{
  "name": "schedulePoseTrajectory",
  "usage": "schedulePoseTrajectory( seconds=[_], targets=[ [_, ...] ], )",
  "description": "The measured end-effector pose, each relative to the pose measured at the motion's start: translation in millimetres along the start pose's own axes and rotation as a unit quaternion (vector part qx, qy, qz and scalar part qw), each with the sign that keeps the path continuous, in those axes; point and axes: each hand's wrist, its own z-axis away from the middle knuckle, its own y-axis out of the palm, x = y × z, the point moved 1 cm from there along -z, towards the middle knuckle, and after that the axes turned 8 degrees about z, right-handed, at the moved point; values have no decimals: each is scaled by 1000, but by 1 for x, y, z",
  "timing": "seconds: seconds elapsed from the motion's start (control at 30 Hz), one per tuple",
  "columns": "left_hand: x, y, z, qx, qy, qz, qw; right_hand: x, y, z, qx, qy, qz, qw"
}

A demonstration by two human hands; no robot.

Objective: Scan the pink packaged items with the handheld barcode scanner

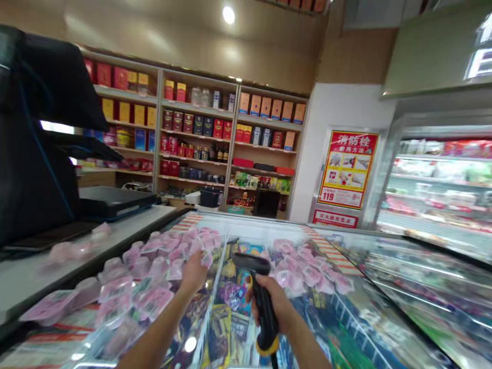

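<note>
My right hand (274,302) is wrapped round the handle of a black and yellow barcode scanner (265,312), its head (251,263) turned to the left. My left hand (194,272) reaches forward, fingers closed on a small pink plastic cup (206,259) with a label; the fingertips are partly hidden behind the hand. Many similar pink cups (156,302) with labelled lids lie in a loose heap on the glass-topped freezer, to the left of and beneath my left arm. A second heap of pink cups (303,266) lies beyond the scanner on the right.
Bagged goods (221,333) show through the freezer's glass. A black checkout terminal (46,138) and a flat scale (115,200) stand on the left counter, with several blurred cups (73,252). Behind are shelves of boxes (196,125), a red poster (348,169) and a refrigerated display (438,184).
</note>
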Motion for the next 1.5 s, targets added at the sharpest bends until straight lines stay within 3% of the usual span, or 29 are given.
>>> schedulePoseTrajectory(
  seconds=[0.27,0.6,0.77,1.03,1.3,1.5],
  targets=[
    [-11,1,2,16,6,20,1000,-7,1,-1,35,-8,12,999],
    [-32,5,6,36,27,34,998,-3,-1,3,11,3,6,1000],
    [-36,11,7,49,25,25,998,9,-18,4,-36,-27,-8,999],
    [-64,47,19,72,51,34,996,31,-63,9,-156,-59,-61,984],
    [-107,96,44,143,81,69,984,33,-61,13,-149,-70,-60,985],
    [-117,107,45,181,107,82,974,33,-60,12,-146,-62,-63,985]
  ],
)
